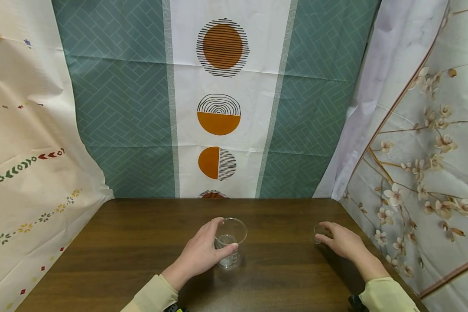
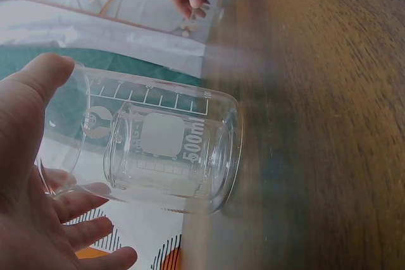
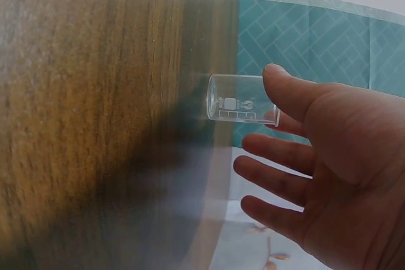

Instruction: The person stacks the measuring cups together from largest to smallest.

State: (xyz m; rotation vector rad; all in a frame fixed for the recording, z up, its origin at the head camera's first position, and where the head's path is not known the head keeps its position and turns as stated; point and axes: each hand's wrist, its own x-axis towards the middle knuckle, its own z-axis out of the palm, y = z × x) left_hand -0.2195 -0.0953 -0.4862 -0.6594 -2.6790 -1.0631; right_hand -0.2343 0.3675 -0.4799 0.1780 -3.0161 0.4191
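Observation:
A large clear glass beaker (image 2: 193, 140) marked 500ml stands upright on the table, with a smaller glass beaker (image 2: 166, 167) nested inside it. My left hand (image 1: 203, 250) holds the large beaker near its rim, the thumb on one side and the index finger on the other; the other fingers are spread below in the left wrist view. Far to the right, a small clear beaker (image 3: 239, 98) with white markings stands on the table. The thumb and index finger of my right hand (image 1: 344, 242) pinch its rim, while the remaining fingers extend loosely.
Both beakers rest on a dark brown wooden table (image 1: 148, 234). Behind its far edge hangs a green and white curtain (image 1: 128, 108) with orange circles. Patterned cloths flank the table, a cream one (image 1: 35, 143) at left and a floral one (image 1: 425, 173) at right.

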